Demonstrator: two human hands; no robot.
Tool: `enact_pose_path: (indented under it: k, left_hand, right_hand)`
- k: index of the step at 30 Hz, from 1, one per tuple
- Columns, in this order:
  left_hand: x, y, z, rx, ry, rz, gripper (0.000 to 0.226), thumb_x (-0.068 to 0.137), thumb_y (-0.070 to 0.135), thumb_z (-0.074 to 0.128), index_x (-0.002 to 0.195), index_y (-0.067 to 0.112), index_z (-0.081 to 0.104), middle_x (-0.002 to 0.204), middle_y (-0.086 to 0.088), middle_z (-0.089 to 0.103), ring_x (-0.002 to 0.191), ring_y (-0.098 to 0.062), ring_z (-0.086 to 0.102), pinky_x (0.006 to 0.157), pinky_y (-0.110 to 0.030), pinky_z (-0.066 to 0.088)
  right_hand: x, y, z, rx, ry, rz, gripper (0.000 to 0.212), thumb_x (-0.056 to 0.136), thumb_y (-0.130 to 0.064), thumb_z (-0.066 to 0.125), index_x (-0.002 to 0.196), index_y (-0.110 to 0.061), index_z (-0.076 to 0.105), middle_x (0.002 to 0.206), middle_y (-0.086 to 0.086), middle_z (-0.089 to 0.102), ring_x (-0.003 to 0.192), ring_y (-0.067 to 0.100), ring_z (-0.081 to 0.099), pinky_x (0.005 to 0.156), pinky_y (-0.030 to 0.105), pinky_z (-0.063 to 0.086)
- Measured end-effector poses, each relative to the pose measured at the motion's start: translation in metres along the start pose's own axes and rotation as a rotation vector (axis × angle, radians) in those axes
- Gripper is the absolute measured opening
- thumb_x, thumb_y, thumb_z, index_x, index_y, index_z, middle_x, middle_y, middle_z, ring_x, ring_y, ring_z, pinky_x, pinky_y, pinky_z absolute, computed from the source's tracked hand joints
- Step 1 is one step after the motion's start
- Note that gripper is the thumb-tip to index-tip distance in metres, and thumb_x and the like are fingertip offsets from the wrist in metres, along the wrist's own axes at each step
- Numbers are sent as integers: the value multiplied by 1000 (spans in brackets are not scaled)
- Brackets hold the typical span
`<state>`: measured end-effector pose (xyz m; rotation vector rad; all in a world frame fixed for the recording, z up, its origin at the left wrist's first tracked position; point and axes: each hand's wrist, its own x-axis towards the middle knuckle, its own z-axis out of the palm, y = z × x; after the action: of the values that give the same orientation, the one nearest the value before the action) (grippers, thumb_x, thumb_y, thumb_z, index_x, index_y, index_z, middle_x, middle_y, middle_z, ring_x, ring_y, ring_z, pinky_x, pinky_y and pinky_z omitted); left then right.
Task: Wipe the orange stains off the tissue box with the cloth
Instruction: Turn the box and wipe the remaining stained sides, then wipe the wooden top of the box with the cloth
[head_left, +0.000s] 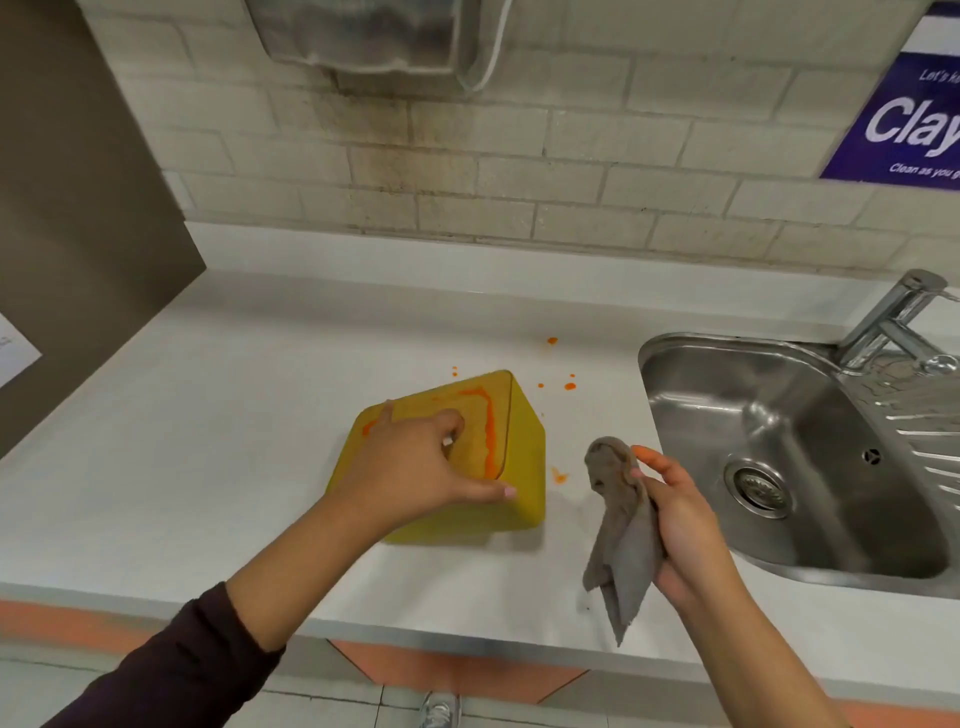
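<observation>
Observing from the head view, I record the yellow tissue box (522, 467) lying on the white tabletop (208, 415), set at an angle to the tabletop's front edge. The left grip (415, 460) is on the box. Its thumb lies along the upper edge of the near side, and its fingers are curled over the top face near the opening. I judge this grip closed on the box.

An orange stain (488, 431) runs as a streak along the top face just beyond the left fingers. A smaller smear shows at the top's left edge beside the hand. Orange spots (570, 386) also mark the tabletop behind and to the right of the box, and one more lies just off its right side.

The right grip (680, 525) holds a grey cloth (618, 535), clasped between thumb and fingers. The cloth hangs bunched, with its upper end level with the box's right side and its lower corner drooping toward the tabletop's front edge. Cloth and box are near each other but apart, and the cloth touches no stain.

A stainless steel sink (691, 415) is set into the tabletop right of the right grip, with a chrome tap (893, 317) at its far corner. A dark sleeve (171, 670) covers the left forearm.
</observation>
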<state>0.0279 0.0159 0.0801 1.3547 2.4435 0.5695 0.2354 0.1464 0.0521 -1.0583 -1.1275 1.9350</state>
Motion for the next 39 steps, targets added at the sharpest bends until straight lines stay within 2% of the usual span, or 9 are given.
enact_pose_path:
  k: [3, 9, 14, 20, 24, 28, 32, 35, 39]
  left_hand:
    - [1, 18, 26, 238, -32, 41, 73, 45, 88, 47, 82, 25, 49, 57, 14, 48, 72, -16, 56, 116, -52, 11]
    - [4, 24, 54, 523, -38, -35, 76, 59, 82, 51, 90, 13, 57, 68, 2, 50, 67, -20, 47, 109, -54, 21]
    - [-5, 5, 37, 292, -33, -22, 87, 54, 81, 60, 121, 25, 53, 110, 5, 69, 103, -19, 62, 113, -47, 25]
    - [-26, -86, -15, -144, 12, 16, 121, 38, 72, 78, 139, 47, 17, 143, 6, 34, 124, -18, 46, 103, -39, 42]
    - [-19, -133, -9, -197, -144, 12, 138, 30, 82, 72, 134, 59, -16, 154, 21, 1, 145, -18, 9, 117, -44, 7]
    - [0, -158, 3, -240, -282, 127, 146, 34, 78, 76, 130, 56, -33, 148, 30, -18, 144, -8, -9, 113, -35, -13]
    - [21, -169, 2, -103, -312, 244, 152, 31, 84, 71, 133, 48, -35, 151, 20, -27, 136, 6, -28, 114, -37, -14]
    - [29, -171, 0, -125, -315, 283, 154, 27, 85, 70, 134, 47, -34, 148, 26, -13, 129, 19, -29, 116, -42, -11]
    - [30, -169, 0, -256, -344, 233, 158, 25, 71, 80, 130, 51, -37, 152, 23, -2, 142, -9, 2, 113, -38, 18]
  right_hand:
    - [-2, 1, -1, 297, -52, 170, 16, 95, -16, 45, 103, -13, 59, 69, 3, 73, 60, 12, 69, 53, 22, 56]
    - [-9, 16, 4, 404, -293, 279, 28, 88, -15, 48, 95, -4, 73, 91, 9, 74, 83, 17, 70, 69, 27, 58]
    - [-12, 31, 12, 177, -310, 208, 42, 79, -8, 55, 120, -1, 58, 126, 22, 58, 119, 34, 52, 107, 46, 35]
    - [-4, 38, 44, 36, -34, 24, 32, 88, -1, 56, 118, -11, 59, 107, 8, 69, 84, 14, 69, 66, 24, 57]
    - [5, 45, 64, -309, 237, -138, 31, 89, -16, 61, 119, -21, 56, 115, 0, 62, 102, 20, 62, 86, 39, 54]
    - [5, 60, 84, -495, 354, -333, 34, 87, -13, 62, 119, -21, 56, 115, -3, 61, 104, 13, 58, 85, 20, 47]
    - [8, 77, 100, -641, 438, -456, 22, 88, -11, 60, 108, -19, 59, 105, -10, 55, 102, 15, 55, 82, 5, 41]
    - [7, 94, 115, -776, 483, -487, 27, 93, -12, 53, 118, -9, 59, 131, 1, 48, 119, 14, 45, 101, 25, 39]
    - [9, 101, 127, -872, 528, -506, 35, 96, -11, 47, 131, -9, 51, 143, 1, 42, 126, 12, 40, 104, 15, 31]
